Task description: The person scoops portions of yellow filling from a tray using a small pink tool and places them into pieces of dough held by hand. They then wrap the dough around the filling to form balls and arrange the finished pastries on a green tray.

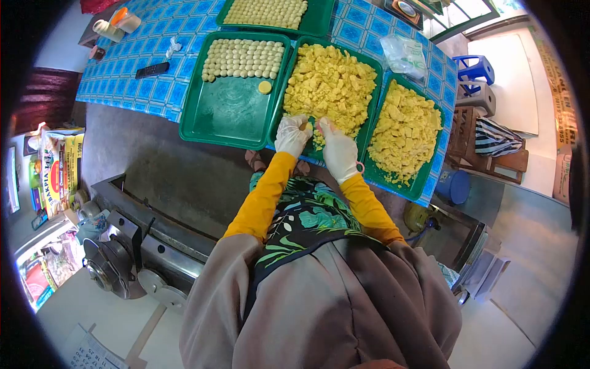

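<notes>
Both my hands wear whitish gloves and meet at the near edge of a green tray (275,126) heaped with yellow crumbly dough (332,80). My left hand (293,134) has its fingers curled round a small yellowish piece. My right hand (338,149) is just beside it, fingers bent toward the dough; what they hold, if anything, is too small to make out. To the left, another green tray (236,111) bears rows of small pale balls (243,58) and one flat yellow round piece (265,87).
On the right lies a green tray (413,187) of yellow chunks. A further tray (322,18) of balls stands at the back. The blue checked table also bears a plastic bag (404,55), a black remote (152,70) and jars (126,20). A metal stove (110,255) is at lower left.
</notes>
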A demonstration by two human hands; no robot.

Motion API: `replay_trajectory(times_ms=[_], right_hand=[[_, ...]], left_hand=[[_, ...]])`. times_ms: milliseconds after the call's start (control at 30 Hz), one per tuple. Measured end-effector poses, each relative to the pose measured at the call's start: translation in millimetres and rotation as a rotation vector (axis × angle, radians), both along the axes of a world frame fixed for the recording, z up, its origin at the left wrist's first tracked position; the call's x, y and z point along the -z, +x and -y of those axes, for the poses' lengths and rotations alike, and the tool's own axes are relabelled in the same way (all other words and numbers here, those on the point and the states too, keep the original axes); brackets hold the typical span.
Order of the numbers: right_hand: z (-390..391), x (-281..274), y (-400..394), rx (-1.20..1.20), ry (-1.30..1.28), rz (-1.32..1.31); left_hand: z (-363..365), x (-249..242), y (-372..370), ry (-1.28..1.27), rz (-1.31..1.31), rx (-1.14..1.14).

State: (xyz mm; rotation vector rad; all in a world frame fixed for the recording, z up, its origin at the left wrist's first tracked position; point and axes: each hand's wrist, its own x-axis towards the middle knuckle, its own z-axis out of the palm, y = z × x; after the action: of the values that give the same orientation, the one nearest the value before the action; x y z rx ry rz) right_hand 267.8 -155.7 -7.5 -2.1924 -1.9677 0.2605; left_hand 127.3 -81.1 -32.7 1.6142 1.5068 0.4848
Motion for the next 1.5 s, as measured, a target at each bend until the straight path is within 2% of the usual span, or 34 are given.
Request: replay_trajectory(times_ms=[100, 167, 233, 300, 333, 400, 433, 500, 533, 600, 633, 700, 733, 800, 833, 867, 900, 933, 1000, 1133, 1200, 1233, 1300, 1333, 1367, 1433, 1500], right_hand=[[-3, -3, -3, -0.05, 0.109, -0.164], [2, -18, -6, -0.065, 0.057, -0.118], [3, -30, -5, -0.075, 0.007, -0.063], [3, -32, -4, -0.041, -0.013, -0.105], [0, -23, -3, -0.04, -0.013, -0.103], [-12, 3, -5, -0.036, 0.012, -0.325], [-14, 6, -11, -0.035, 0.011, -0.324], [-19, 11, -23, -0.065, -0.077, -0.197], [-19, 10, -23, -0.07, -0.073, -0.2], [-10, 8, -21, -0.051, -0.249, -0.132], [-6, 7, -15, -0.05, -0.247, -0.13], [3, 4, -4, -0.128, -0.176, -0.174], [7, 1, 0, -0.128, -0.176, -0.175], [12, -7, 6, -0.115, -0.127, -0.17], [17, -8, 8, -0.113, -0.126, -0.17], [20, -8, 11, -0.095, -0.076, -0.153], [24, -9, 13, -0.078, -0.028, -0.136], [28, -9, 14, -0.078, -0.03, -0.134], [27, -13, 12, -0.122, 0.136, 0.01], [20, -33, -1, -0.066, 0.154, 0.199], [7, -35, -4, 0.012, 0.337, 0.072], [-1, -24, -4, 0.018, 0.338, 0.074], [-22, 8, -1, 0.027, 0.29, -0.539], [-33, 12, -1, -0.013, 0.249, -0.401], [-42, 16, -2, -0.019, 0.251, -0.405], [-55, 34, -3, 0.057, -0.132, -0.573], [-59, 36, -5, 0.108, -0.143, -0.661]], left_hand=[[6, 4, 2, 0.045, -0.039, -0.055], [7, 19, 2, 0.079, -0.037, -0.05], [5, 4, 1, 0.101, -0.013, -0.073], [-3, -13, -5, -0.169, -0.02, 0.036], [-3, 8, -6, -0.17, -0.017, 0.038], [-2, 51, -5, -0.158, 0.236, -0.098], [-1, 47, -5, -0.159, 0.237, -0.097], [0, 44, -6, -0.217, 0.426, -0.09], [-2, 47, -6, -0.212, 0.424, -0.094], [-2, 52, -6, -0.266, 0.31, -0.058], [0, 55, -3, -0.264, 0.313, -0.056], [8, 62, 2, -0.142, 0.389, -0.2], [10, 75, 4, -0.142, 0.387, -0.199], [9, 96, 5, -0.212, 0.555, -0.303], [5, 69, 3, -0.211, 0.556, -0.301], [-3, 15, -1, -0.193, 0.228, -0.089], [-6, -15, -2, -0.172, -0.1, 0.12], [-3, -9, 1, -0.173, -0.098, 0.12], [-3, -2, 5, -0.036, -0.143, 0.099], [0, -8, -2, 0.162, -0.19, 0.198], [-2, -15, -3, 0.123, -0.257, 0.221], [-2, -9, -4, 0.125, -0.256, 0.228], [-2, 1, -3, 0.154, -0.214, 0.262], [-2, -2, -1, 0.152, -0.224, 0.242], [-1, -4, 0, 0.154, -0.229, 0.237], [0, -6, -1, 0.106, -0.207, 0.208], [3, -8, -2, 0.154, -0.233, 0.2]])
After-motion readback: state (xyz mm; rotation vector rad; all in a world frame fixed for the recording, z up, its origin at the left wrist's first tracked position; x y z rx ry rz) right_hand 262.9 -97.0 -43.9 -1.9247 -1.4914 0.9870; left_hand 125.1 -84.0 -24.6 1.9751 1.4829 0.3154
